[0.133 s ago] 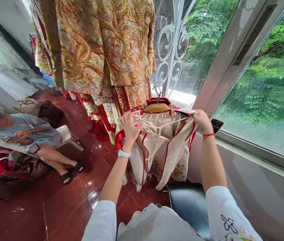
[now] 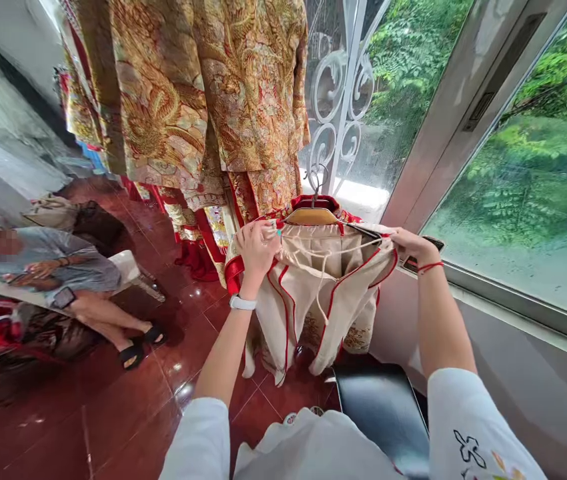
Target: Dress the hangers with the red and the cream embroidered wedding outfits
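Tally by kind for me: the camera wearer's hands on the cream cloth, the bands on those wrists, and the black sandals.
Hands on cream cloth: 2 (left hand, right hand)
Wristbands: 2 (white band, red band)
Black sandals: 2
Total: 6

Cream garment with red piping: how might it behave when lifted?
The cream garment would probably be floppy, since its front panels hang in loose folds. Those panels may swing apart, as a gap shows between them. Its pale cords may sway, as one dangles free.

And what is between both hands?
Between left hand and right hand, the head view shows a tan curved hanger and a cream, red-trimmed cloth garment.
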Demonstrator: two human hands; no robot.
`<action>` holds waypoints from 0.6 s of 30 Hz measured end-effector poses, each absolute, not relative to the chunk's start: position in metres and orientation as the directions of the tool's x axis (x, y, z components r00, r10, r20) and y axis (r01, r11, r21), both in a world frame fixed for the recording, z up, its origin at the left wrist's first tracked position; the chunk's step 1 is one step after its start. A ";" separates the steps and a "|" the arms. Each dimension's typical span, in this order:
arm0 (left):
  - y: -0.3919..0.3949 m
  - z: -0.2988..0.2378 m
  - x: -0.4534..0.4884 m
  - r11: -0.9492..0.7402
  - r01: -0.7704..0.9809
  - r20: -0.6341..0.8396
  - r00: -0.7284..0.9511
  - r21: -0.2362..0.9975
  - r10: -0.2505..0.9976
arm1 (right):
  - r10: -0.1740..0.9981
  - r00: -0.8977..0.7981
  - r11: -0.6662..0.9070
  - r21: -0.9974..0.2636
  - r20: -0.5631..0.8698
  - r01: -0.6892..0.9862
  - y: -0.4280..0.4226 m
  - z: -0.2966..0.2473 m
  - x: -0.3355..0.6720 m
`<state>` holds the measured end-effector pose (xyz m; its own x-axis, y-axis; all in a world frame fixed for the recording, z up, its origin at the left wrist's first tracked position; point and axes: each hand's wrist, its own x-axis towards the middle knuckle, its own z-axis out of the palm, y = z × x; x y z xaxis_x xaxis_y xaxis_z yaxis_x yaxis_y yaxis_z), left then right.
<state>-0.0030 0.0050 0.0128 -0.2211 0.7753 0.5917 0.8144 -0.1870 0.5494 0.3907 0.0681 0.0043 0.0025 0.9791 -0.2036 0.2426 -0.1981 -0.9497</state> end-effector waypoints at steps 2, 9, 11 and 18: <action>0.008 0.014 0.004 -0.103 0.847 0.596 -0.275 0.522 0.754 | 0.965 -0.018 -0.258 -0.955 -0.263 0.147 0.056 -0.016 0.385; 0.000 -0.049 0.016 -0.197 0.810 0.352 -0.013 0.553 0.936 | 0.983 0.089 -0.156 -0.986 -0.160 -0.049 -0.040 -0.125 0.326; -0.007 -0.084 0.001 -0.161 0.689 0.248 -0.028 0.707 0.968 | 0.980 0.152 -0.109 -0.988 -0.125 -0.110 -0.067 -0.141 0.313; -0.067 -0.184 -0.041 0.074 0.366 -0.062 -0.044 0.928 0.997 | 0.988 -0.040 -0.155 -0.957 -0.150 -0.244 -0.115 -0.114 0.228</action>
